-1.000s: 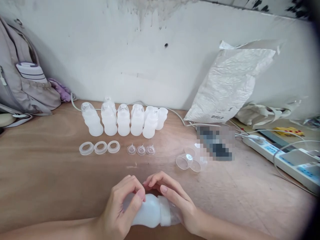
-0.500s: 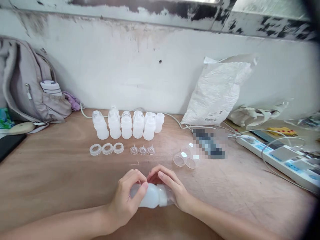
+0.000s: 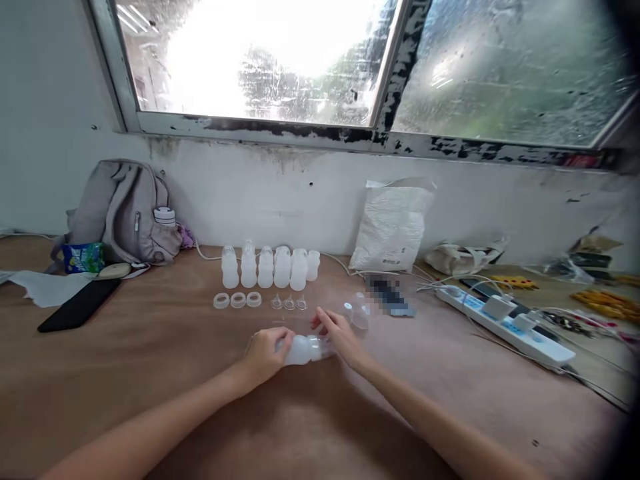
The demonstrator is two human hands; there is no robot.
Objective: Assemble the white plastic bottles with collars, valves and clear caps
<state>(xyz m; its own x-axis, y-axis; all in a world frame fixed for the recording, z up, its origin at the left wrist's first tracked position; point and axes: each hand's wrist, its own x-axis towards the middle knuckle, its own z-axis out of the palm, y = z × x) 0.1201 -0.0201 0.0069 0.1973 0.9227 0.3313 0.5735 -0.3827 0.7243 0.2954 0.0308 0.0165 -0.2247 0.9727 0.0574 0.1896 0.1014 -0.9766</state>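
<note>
A frosted baby bottle (image 3: 299, 351) with a clear cap (image 3: 325, 347) lies on its side just above the table or on it; I cannot tell which. My left hand (image 3: 267, 351) is closed around its base end. At the cap end is my right hand (image 3: 342, 335), its palm side against or just over the cap, thumb and fingers loosely apart beyond it. Beyond my hands are white ring collars (image 3: 239, 300), three clear teats (image 3: 289, 303) and several clear caps (image 3: 360, 319). A row of frosted bottles (image 3: 266, 269) stands upright behind these.
Along the wall are a grey backpack (image 3: 125, 213) and a white plastic bag (image 3: 390, 230). A blurred-out phone-like object (image 3: 393, 297) lies right of centre. A power strip (image 3: 505, 327) with trailing cables runs along the right; a black phone (image 3: 80, 305) lies at left.
My view has tilted up, bringing the window into sight. My right hand's fingers have straightened somewhat and point past the cap. The bottle is still in my left hand.
</note>
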